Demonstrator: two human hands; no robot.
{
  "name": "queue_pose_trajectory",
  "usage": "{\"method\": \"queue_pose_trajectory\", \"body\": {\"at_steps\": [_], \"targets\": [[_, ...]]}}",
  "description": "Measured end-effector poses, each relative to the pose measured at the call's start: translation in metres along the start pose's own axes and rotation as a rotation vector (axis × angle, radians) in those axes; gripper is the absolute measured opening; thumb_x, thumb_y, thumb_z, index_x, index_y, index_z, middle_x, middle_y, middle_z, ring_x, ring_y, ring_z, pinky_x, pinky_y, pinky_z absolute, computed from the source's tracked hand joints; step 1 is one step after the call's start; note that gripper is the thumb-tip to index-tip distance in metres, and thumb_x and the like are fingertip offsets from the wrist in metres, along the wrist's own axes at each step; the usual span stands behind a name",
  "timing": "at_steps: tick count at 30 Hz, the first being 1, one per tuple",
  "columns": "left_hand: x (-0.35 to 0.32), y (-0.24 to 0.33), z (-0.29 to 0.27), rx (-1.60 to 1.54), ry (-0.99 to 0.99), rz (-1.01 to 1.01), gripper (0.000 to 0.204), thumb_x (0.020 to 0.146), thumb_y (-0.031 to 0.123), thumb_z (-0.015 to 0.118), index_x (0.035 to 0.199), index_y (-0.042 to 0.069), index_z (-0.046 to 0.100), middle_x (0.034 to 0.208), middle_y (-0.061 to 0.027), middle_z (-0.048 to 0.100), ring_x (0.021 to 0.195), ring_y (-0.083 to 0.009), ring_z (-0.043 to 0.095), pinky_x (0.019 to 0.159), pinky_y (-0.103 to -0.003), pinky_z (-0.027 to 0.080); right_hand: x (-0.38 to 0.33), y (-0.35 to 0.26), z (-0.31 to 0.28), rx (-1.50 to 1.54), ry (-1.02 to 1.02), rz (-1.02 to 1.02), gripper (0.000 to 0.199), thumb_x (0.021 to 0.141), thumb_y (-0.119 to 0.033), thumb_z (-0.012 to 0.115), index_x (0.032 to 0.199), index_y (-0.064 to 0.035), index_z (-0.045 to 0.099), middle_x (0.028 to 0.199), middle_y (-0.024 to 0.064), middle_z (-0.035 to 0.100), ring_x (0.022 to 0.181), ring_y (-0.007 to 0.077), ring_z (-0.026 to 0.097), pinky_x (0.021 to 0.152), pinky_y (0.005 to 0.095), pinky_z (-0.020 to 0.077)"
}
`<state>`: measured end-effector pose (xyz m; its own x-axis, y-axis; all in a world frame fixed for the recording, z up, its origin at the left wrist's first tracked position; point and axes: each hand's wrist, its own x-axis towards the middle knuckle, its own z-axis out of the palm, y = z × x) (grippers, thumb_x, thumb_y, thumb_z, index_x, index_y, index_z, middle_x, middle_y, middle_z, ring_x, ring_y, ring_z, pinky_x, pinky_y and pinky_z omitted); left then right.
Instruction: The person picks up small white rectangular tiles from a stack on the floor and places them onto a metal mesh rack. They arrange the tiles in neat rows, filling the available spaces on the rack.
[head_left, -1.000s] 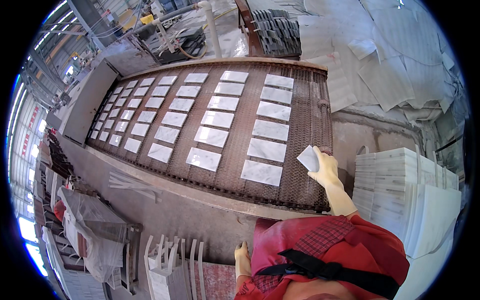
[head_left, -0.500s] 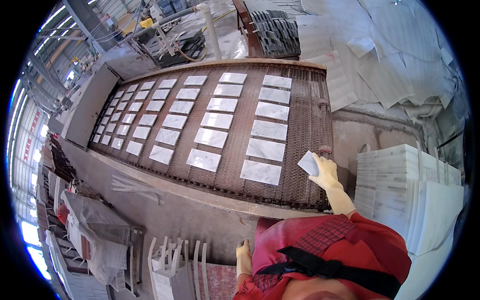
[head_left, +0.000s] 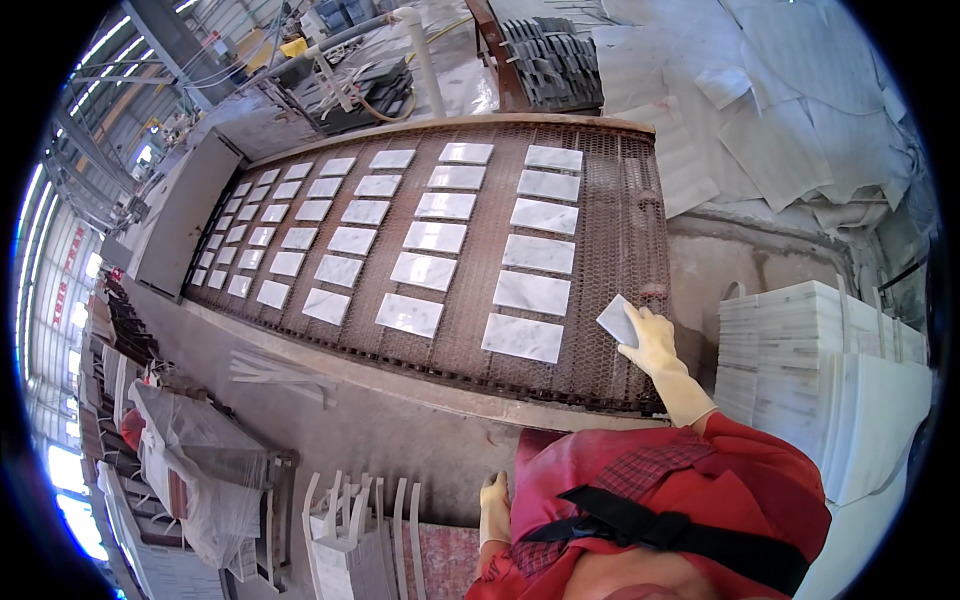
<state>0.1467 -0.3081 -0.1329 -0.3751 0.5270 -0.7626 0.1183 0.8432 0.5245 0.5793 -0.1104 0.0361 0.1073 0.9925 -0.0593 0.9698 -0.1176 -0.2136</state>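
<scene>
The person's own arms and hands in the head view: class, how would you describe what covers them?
The left hand and right hand wear pale cream-yellow gloves, the right one extending past the wrist. Red fabric sleeves cover the arms; the left bears a small dark marking.

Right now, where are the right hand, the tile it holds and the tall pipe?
Right hand (head_left: 655, 340), head view: its gloved back.
Tile (head_left: 616, 319), head view: its flat face.
Tall pipe (head_left: 428, 65), head view: upright part.

We have tiles (head_left: 530, 291) in rows across the mesh belt (head_left: 610, 250), a separate tile (head_left: 616, 318) in our right hand (head_left: 653, 341) near its right edge, and stacked slabs (head_left: 780, 340) beyond that edge.
</scene>
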Motion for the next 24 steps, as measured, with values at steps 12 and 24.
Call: {"method": "queue_pose_trajectory", "body": {"at_steps": [12, 24], "targets": [[0.001, -0.012, 0.003, -0.135, -0.011, -0.078, 0.05, 0.101, 0.032, 0.077, 0.138, -0.001, 0.072, 0.081, -0.0016, 0.065, 0.06, -0.0118, 0.049, 0.053, -0.033, 0.039, 0.006, -0.003, -0.004, -0.035, -0.102, 0.043, 0.106, 0.08, -0.039, 0.097, 0.167, -0.0181, 0.041, 0.13, 0.0173, 0.067, 0.115, 0.0395, 0.071, 0.101, 0.0528, 0.0573], [0.029, -0.038, 0.008, -0.017, 0.012, -0.035, 0.051, 0.103, 0.032, 0.078, 0.142, 0.001, 0.07, 0.077, -0.0009, 0.061, 0.058, -0.0118, 0.049, 0.052, -0.033, 0.039, 0.007, -0.007, -0.014, -0.073, -0.129, 0.016, 0.105, 0.079, -0.04, 0.098, 0.165, -0.0146, 0.043, 0.13, 0.0185, 0.068, 0.114, 0.0385, 0.072, 0.101, 0.051, 0.0568]]}}
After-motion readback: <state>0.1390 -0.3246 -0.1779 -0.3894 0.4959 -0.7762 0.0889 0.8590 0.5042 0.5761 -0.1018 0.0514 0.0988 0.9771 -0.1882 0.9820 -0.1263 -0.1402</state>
